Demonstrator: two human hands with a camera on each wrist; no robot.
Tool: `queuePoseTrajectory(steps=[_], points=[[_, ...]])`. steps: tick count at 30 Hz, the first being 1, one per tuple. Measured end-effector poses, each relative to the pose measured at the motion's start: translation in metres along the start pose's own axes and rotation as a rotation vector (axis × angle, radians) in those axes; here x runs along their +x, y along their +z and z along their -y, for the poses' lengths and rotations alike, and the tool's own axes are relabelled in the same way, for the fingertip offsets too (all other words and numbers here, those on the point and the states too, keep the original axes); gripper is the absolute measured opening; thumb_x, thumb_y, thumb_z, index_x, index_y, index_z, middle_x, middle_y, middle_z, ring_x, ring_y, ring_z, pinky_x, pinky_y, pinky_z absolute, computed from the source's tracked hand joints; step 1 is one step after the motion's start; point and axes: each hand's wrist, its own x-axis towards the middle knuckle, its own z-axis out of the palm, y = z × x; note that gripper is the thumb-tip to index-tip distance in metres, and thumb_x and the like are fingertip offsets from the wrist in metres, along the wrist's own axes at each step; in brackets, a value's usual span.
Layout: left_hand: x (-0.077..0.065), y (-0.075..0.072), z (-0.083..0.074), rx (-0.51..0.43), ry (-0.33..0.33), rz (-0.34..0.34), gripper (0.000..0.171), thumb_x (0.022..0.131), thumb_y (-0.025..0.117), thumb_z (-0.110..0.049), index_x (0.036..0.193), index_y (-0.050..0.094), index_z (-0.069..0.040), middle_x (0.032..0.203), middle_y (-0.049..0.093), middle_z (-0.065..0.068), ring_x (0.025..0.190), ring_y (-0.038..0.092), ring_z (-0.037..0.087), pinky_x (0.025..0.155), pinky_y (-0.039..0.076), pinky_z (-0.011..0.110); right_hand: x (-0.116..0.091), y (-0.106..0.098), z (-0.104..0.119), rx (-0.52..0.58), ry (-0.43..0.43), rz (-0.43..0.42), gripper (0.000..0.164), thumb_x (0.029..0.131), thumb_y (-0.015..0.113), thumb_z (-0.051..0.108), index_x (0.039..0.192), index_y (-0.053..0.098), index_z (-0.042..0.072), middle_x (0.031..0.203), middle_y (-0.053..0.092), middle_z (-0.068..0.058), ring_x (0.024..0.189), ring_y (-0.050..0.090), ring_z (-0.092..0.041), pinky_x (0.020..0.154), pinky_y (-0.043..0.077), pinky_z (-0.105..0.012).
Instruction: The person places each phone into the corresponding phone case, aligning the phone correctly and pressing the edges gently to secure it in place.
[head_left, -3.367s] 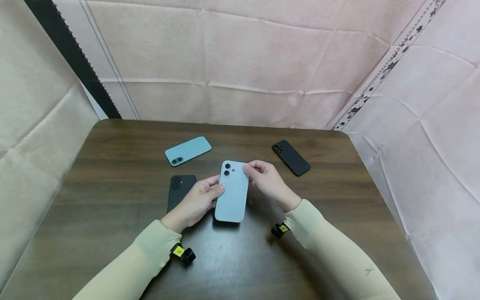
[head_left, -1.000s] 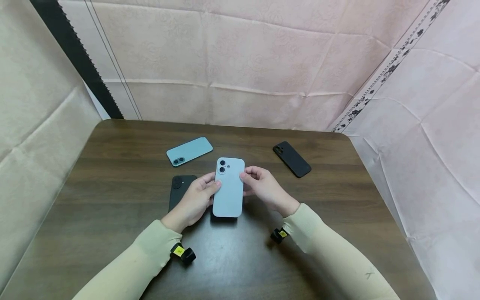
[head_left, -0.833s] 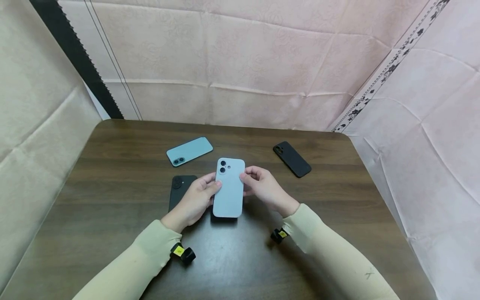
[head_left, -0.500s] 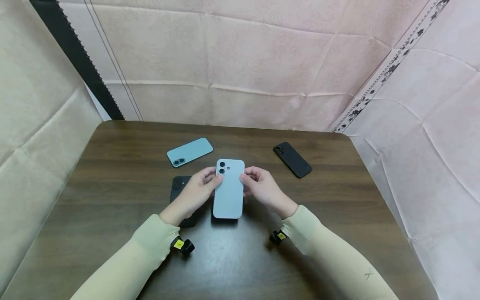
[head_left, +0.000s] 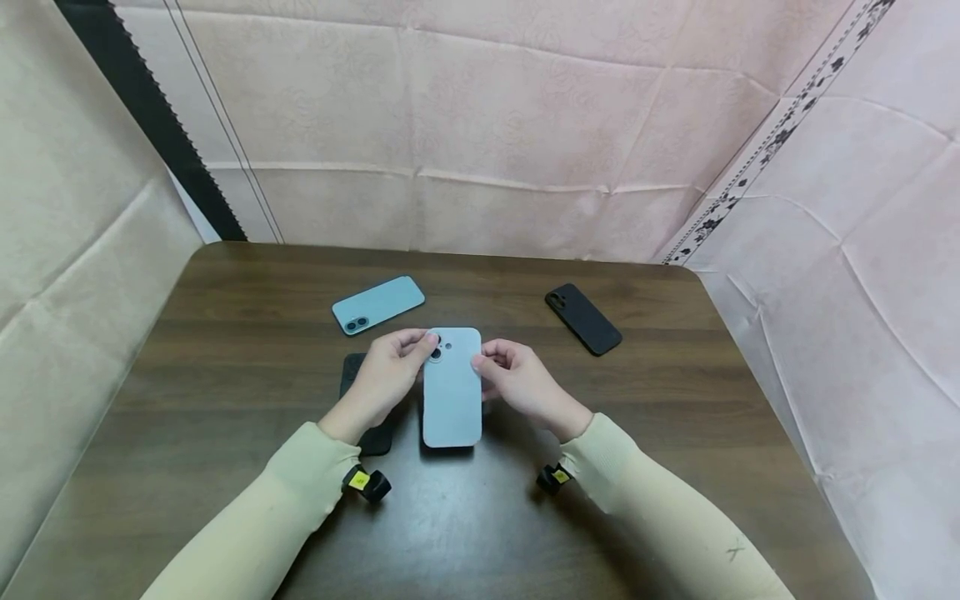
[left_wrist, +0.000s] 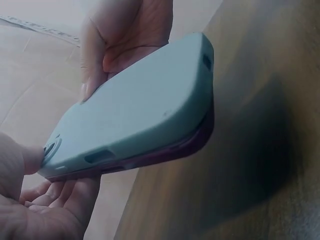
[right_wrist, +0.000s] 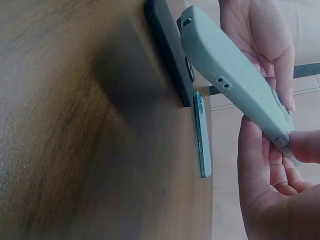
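A pale blue phone case (head_left: 452, 400) is held above the table, its camera end pointing away from me. In the left wrist view a dark purple edge (left_wrist: 192, 145), apparently of a phone, shows below the case's rim. My left hand (head_left: 382, 379) pinches the upper left corner, thumb by the camera holes and fingers underneath. On the opposite long edge my right hand (head_left: 525, 383) grips the upper part, thumb on the back and curled fingers below. Button and port cutouts show along the case in the right wrist view.
A black phone or case (head_left: 377, 442) lies partly hidden under my left hand. Behind it rests a light blue one (head_left: 378, 305), and a black one (head_left: 585, 320) lies at the back right. Pale cloth (head_left: 480, 125) hangs around the brown table (head_left: 637, 392).
My left hand has slid up the case's left edge, its thumb moving from the side to the camera corner. The case has shifted slightly toward me; the right hand keeps its grip.
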Motion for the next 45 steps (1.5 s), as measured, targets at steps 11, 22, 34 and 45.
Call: queuePoseTrajectory(steps=[11, 22, 34, 45], points=[[-0.003, 0.002, 0.001, 0.050, 0.008, -0.022, 0.041, 0.102, 0.049, -0.037, 0.131, 0.057, -0.010, 0.102, 0.068, 0.005, 0.068, 0.052, 0.021, 0.052, 0.041, 0.026, -0.009, 0.006, 0.015, 0.003, 0.007, -0.015, 0.020, 0.100, 0.055, 0.012, 0.112, 0.058, -0.003, 0.103, 0.063, -0.015, 0.090, 0.064, -0.025, 0.083, 0.053, -0.053], [-0.005, 0.005, 0.000, 0.097, 0.014, -0.041, 0.044, 0.103, 0.047, -0.034, 0.136, 0.053, -0.007, 0.126, 0.062, 0.006, 0.112, 0.058, 0.015, 0.091, 0.050, 0.036, -0.009, 0.007, 0.013, -0.003, 0.009, -0.020, 0.019, 0.099, 0.057, 0.011, 0.111, 0.058, -0.003, 0.104, 0.062, -0.017, 0.093, 0.063, -0.026, 0.081, 0.055, -0.049], [-0.006, 0.005, -0.001, 0.079, 0.030, -0.056, 0.042, 0.102, 0.050, -0.034, 0.132, 0.057, -0.007, 0.121, 0.065, 0.006, 0.108, 0.061, 0.016, 0.088, 0.052, 0.036, 0.002, 0.004, -0.005, -0.014, 0.005, -0.047, 0.020, 0.097, 0.061, 0.016, 0.109, 0.060, 0.000, 0.104, 0.064, -0.015, 0.092, 0.064, -0.026, 0.077, 0.056, -0.046], [-0.004, 0.001, 0.000, -0.040, -0.021, -0.046, 0.037, 0.099, 0.056, -0.035, 0.124, 0.062, -0.009, 0.110, 0.070, 0.003, 0.096, 0.066, 0.016, 0.079, 0.055, 0.031, 0.006, 0.002, -0.010, -0.022, -0.016, -0.050, 0.017, 0.097, 0.060, 0.016, 0.107, 0.061, 0.002, 0.103, 0.065, -0.014, 0.092, 0.065, -0.026, 0.074, 0.057, -0.042]])
